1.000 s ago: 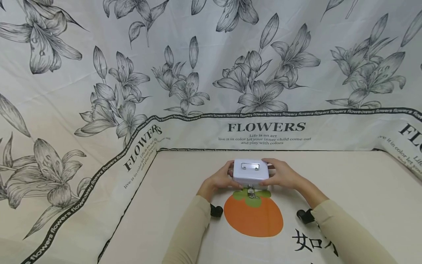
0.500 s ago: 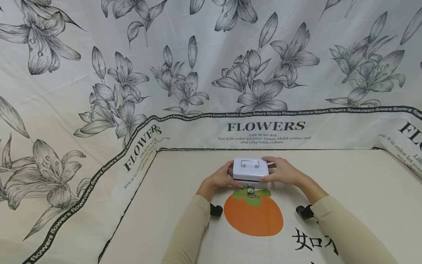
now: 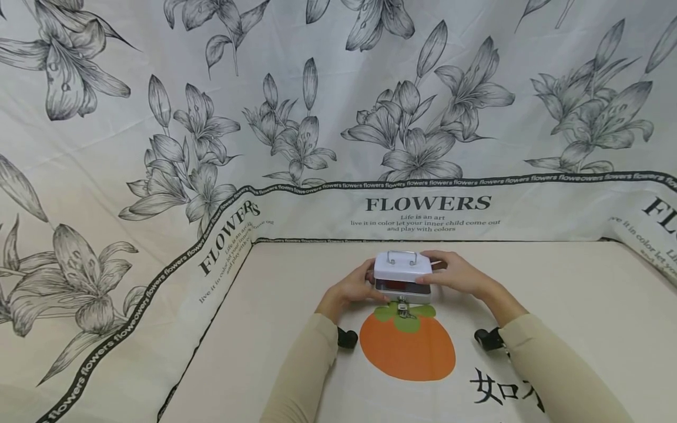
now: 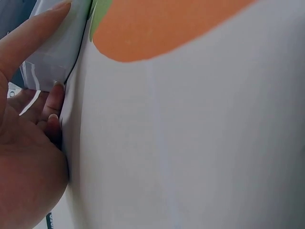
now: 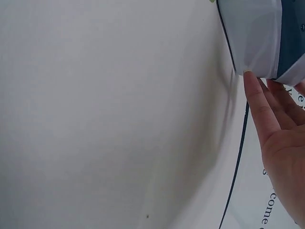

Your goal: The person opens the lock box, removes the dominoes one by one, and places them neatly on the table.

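In the head view a small white metal box [image 3: 404, 296] stands on the table with its lid [image 3: 403, 270] raised part way, a dark gap showing at the front. My left hand [image 3: 353, 286] grips the box's left side, thumb at the front of the base; the left wrist view shows the same hand [image 4: 28, 114] with thumb and fingers around the box's end [image 4: 52, 57]. My right hand [image 3: 455, 274] pinches the lid's right side. In the right wrist view a fingertip of that hand [image 5: 281, 138] touches the box's lower corner [image 5: 252, 38]. A metal clasp [image 3: 403, 306] hangs at the front.
The pale tabletop cloth [image 3: 285, 282] bears an orange fruit print [image 3: 407, 346] just in front of the box and black characters [image 3: 492, 388] at the right. Flower-printed fabric [image 3: 317, 147] rises behind and at the left side.
The lid has tilted up at its front from closed, and the gap beneath it has widened. My right hand has risen slightly with it; the left hand has stayed put.
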The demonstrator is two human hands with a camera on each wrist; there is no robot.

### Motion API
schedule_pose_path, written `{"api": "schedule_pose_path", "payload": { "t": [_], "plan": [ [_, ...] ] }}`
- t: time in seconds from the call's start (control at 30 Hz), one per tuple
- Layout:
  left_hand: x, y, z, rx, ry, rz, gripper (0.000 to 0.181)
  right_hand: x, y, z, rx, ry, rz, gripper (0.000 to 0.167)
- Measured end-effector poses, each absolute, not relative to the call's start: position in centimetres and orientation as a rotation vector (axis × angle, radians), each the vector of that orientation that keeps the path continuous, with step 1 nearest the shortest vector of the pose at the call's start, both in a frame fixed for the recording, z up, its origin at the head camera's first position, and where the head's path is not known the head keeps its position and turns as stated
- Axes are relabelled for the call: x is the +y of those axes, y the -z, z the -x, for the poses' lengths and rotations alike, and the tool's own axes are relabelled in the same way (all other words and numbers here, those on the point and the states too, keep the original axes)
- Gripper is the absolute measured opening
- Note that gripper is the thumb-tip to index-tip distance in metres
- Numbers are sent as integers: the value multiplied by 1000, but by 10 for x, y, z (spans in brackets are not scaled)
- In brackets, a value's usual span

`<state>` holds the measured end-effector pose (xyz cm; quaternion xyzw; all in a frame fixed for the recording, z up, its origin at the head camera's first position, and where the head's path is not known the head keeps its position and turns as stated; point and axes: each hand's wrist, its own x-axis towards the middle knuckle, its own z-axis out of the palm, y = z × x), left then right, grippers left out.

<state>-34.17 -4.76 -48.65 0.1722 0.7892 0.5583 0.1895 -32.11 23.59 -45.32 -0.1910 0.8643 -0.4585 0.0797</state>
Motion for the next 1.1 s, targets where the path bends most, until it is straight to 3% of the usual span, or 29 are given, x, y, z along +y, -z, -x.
{"api": "schedule_pose_path", "payload": {
  "t": [0.77, 1.1],
  "plan": [
    [-46, 487, 340, 2226, -1543, -456, 109, 228, 450, 327, 2533, 1523, 446, 65],
    [-47, 487, 341, 2245, -1518, -432, 106, 223, 449, 335, 2584, 1518, 390, 72]
  ]
}}
